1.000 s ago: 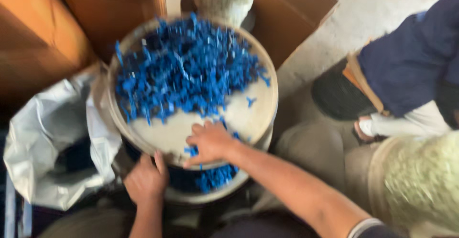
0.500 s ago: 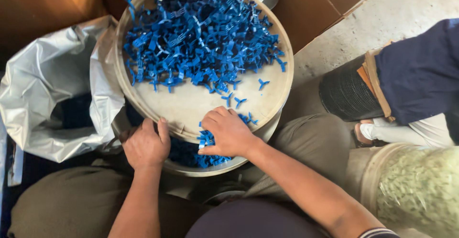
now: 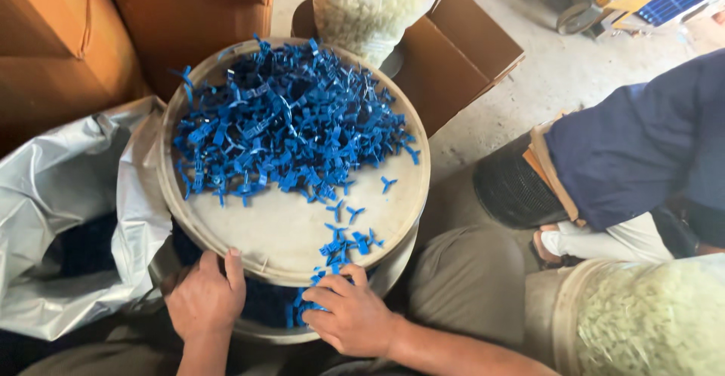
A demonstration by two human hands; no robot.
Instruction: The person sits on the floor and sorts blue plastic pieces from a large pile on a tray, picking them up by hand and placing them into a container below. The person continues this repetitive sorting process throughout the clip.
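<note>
The left hand grips the near rim of the round tray, fingers curled over its edge. The right hand, fingers bent, rests on a small cluster of blue plastic pieces at the near edge; the main pile covers the tray's far half. A silver bag lies left.

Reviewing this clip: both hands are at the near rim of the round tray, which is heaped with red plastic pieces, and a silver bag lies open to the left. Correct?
Not quite: the plastic pieces are blue, not red, as the head view shows. The rest holds: left hand and right hand at the round tray, near rim; silver bag to the left.
</note>
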